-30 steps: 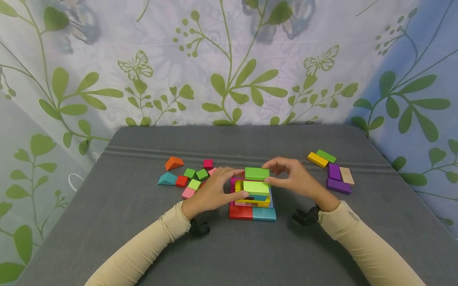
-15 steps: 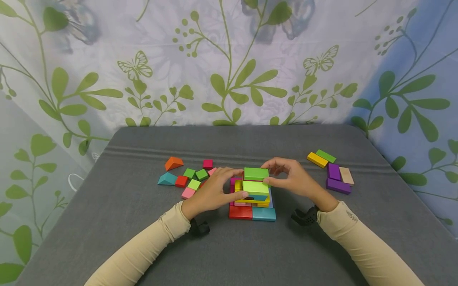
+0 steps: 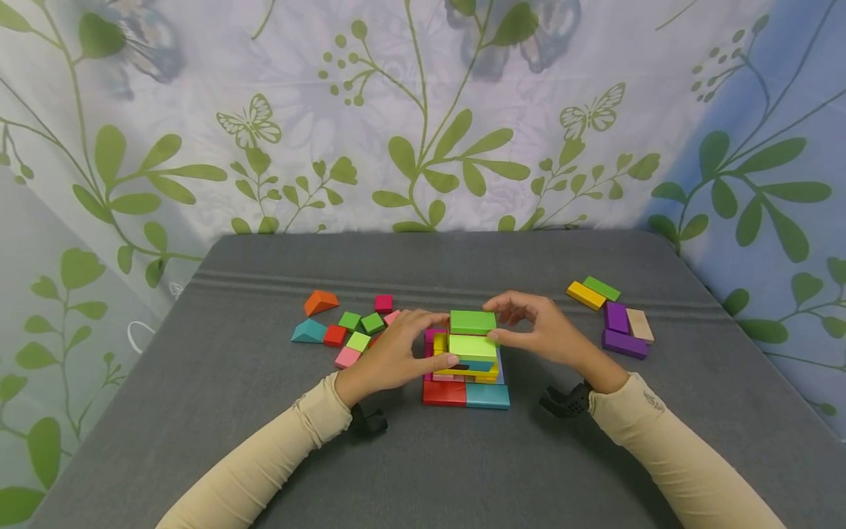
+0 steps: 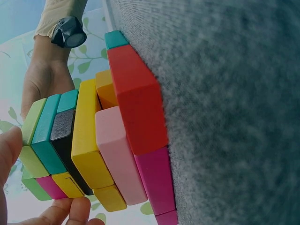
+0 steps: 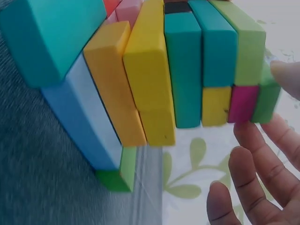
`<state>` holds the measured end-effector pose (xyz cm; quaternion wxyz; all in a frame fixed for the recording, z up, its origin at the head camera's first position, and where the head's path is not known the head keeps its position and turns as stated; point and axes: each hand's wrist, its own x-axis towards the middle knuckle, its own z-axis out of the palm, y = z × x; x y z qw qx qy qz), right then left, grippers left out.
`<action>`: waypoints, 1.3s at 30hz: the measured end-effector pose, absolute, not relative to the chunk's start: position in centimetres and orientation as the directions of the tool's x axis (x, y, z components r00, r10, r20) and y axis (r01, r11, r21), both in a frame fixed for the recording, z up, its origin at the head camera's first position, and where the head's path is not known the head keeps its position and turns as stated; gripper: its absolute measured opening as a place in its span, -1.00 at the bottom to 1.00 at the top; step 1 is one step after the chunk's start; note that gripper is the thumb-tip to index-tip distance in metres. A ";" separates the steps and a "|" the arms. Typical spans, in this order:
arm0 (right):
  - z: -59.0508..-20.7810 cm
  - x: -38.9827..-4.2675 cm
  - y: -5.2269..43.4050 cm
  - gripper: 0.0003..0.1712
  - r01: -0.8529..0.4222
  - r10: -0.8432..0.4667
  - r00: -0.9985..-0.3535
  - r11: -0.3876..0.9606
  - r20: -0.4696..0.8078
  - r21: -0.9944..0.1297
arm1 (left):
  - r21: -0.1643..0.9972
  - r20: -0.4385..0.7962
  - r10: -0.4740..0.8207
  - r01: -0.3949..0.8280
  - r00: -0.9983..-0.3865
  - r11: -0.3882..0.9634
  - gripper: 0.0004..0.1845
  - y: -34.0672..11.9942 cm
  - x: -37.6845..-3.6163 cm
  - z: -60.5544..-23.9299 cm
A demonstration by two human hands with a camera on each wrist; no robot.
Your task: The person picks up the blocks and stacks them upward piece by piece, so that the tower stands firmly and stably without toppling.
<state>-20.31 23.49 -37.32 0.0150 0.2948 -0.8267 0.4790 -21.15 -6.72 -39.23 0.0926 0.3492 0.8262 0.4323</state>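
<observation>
Nearest, at the middle of the grey tabletop, a stack of coloured blocks is seen, its base a red block beside a teal block. The light green block on top is pinched at its ends by the left hand and the right hand; the fingertip contact is partly hidden. The dark green block lies just behind. Farther left, loose blocks are partly covered by the left hand.

- Grey table cloth under everything.
- Leaf-and-butterfly curtain behind.
- Loose small blocks to the left, orange wedge among them.
- Purple, yellow, green blocks lying right.
</observation>
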 end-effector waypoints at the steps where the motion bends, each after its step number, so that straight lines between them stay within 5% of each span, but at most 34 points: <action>1: -37.2 -20.2 23.7 -0.64 -0.503 -0.474 -0.825 0.370 0.307 -0.781 | 0.780 0.148 0.657 0.496 -0.739 0.382 -0.27 -6.7 -21.1 -39.2; 18: -36.9 -17.1 36.4 -0.75 -0.388 -0.298 -0.921 0.674 0.249 -0.628 | 0.781 0.140 0.655 0.490 -0.742 0.388 -0.24 -6.7 -21.0 -39.2; 27: -37.3 -16.0 42.0 -0.69 -0.154 -0.146 -0.988 0.889 0.051 -0.431 | 0.777 0.141 0.655 0.493 -0.742 0.391 -0.25 -6.7 -21.1 -39.3; 39: -38.9 -16.3 43.2 -0.60 -0.144 -0.156 -0.988 0.919 -0.002 -0.366 | 0.781 0.142 0.659 0.492 -0.739 0.384 -0.26 -6.7 -21.0 -39.2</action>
